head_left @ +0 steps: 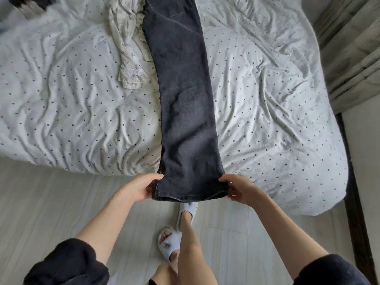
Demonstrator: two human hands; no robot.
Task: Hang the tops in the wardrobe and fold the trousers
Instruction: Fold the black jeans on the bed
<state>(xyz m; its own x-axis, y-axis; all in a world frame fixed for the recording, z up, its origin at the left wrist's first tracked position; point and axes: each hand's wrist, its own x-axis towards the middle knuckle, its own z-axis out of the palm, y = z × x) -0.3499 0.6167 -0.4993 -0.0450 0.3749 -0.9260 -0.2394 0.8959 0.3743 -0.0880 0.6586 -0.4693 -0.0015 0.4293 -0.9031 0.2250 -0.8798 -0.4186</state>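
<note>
Dark grey jeans (pixel 185 95) lie stretched lengthwise down the middle of the bed, legs stacked one on the other, with the hems hanging past the near bed edge. My left hand (pixel 141 188) pinches the left corner of the hems. At the right corner, my right hand (pixel 238 190) pinches the same hems. A pale cream top (pixel 128 44) with embroidered cuffs lies crumpled on the bed just left of the jeans, partly tucked under them.
The bed carries a white sheet with small dark dots (pixel 267 89). Grey curtains (pixel 353 48) hang at the right. A dark bed frame edge (pixel 353 192) runs along the right. My slippered feet (pixel 170 241) stand on the pale floor.
</note>
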